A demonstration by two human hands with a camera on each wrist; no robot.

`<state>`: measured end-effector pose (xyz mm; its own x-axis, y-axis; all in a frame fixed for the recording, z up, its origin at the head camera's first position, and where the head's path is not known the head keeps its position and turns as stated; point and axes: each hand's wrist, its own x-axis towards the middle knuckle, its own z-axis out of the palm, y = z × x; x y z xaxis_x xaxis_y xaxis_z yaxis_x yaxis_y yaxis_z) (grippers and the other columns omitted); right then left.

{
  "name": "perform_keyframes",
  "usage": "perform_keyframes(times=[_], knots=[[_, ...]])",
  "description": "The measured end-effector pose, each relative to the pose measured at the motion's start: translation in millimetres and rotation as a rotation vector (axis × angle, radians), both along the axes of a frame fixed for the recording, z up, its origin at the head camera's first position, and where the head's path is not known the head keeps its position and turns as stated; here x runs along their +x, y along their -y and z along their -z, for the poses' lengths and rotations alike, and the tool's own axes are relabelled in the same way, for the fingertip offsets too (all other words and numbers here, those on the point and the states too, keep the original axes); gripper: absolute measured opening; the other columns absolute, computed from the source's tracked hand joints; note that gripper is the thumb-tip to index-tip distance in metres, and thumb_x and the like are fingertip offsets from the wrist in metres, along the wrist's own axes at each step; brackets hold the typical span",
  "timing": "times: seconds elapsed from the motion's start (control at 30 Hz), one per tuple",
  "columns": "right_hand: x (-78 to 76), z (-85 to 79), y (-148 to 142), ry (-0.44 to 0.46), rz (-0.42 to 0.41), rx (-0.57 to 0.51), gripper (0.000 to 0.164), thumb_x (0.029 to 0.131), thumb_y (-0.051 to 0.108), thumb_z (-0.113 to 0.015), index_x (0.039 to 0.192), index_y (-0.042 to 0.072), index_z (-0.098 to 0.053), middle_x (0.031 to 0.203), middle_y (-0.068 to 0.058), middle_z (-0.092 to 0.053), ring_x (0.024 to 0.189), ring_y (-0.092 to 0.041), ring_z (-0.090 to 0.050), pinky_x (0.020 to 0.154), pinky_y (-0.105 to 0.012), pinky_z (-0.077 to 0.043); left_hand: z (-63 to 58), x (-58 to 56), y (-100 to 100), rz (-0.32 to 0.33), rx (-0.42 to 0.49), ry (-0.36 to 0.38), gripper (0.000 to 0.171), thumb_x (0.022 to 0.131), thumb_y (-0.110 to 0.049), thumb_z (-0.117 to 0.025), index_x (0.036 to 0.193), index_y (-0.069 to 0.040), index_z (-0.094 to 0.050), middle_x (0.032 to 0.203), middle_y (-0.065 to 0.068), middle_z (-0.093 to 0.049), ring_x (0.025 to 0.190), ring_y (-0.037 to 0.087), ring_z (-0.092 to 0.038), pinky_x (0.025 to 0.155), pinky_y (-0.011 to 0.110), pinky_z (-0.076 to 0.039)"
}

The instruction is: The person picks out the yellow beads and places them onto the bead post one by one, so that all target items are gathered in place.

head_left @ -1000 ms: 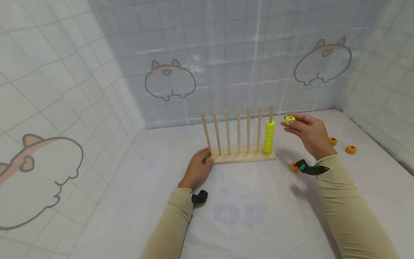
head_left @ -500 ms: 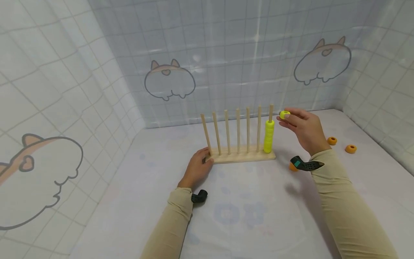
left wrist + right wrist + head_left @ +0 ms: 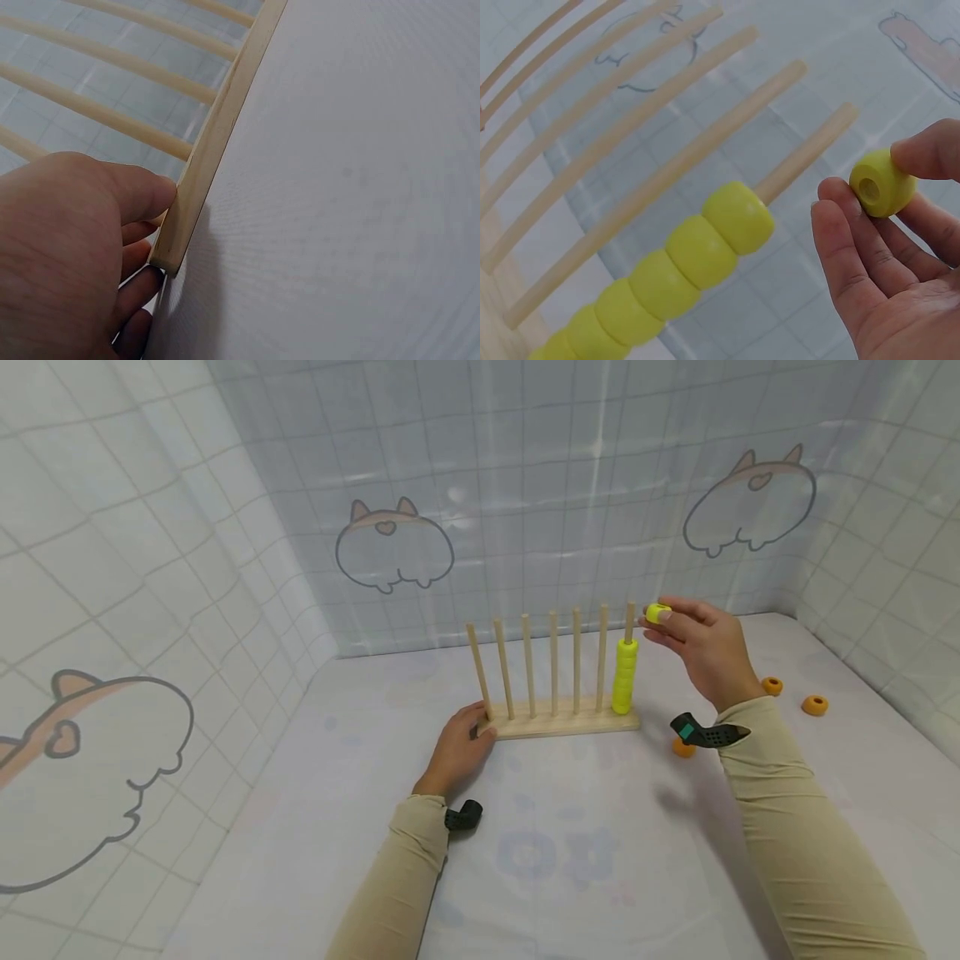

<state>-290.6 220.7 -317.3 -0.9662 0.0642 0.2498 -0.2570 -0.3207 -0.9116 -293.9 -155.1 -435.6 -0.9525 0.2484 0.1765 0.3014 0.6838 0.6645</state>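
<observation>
A wooden peg rack stands on the table with several upright pegs in a row. Its rightmost peg carries a stack of yellow beads, and the peg's bare tip shows above them. My left hand grips the left end of the base, thumb on the front edge in the left wrist view. Between thumb and fingers, my right hand pinches a yellow bead. That bead hangs just right of the rightmost peg's tip, apart from it, with its hole showing in the right wrist view.
Two orange beads lie on the table to the right, behind the right wrist. Another orange bead sits nearer, partly hidden by the black wrist camera. A tile-patterned sheet rises behind the rack.
My right hand has moved left and upward with the yellow bead, bringing it closer to the rightmost peg's tip, and the bead has tilted. The left hand and rack stay put.
</observation>
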Motion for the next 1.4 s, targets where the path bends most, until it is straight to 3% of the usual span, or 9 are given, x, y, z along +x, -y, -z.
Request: perform_keyframes(times=[0.67,1.4], knots=[[-6.8,-14.7,7,-0.058,-0.036,-0.046,0.041,0.092,0.005,-0.072,0.127,-0.012,-0.057,0.120,-0.018,-0.061,0.110,-0.027,-0.066,0.093,-0.033,-0.054,1.7,-0.9,0,0.001,-0.001,-0.004,0.046,0.099,-0.022,-0.061,0.139,0.000,-0.057,0.152,0.007,-0.046,0.143,0.028,-0.037,0.118,0.042,-0.028],[-9.5,-28.4,13,-0.080,-0.014,0.017,0.038,0.092,0.008,-0.073,0.123,-0.010,-0.060,0.113,-0.015,-0.066,0.100,-0.026,-0.068,0.088,-0.029,-0.057,1.6,0.4,-1,-0.004,-0.007,-0.005,0.047,0.099,-0.023,-0.060,0.140,-0.001,-0.057,0.153,0.007,-0.046,0.143,0.027,-0.037,0.118,0.042,-0.028]])
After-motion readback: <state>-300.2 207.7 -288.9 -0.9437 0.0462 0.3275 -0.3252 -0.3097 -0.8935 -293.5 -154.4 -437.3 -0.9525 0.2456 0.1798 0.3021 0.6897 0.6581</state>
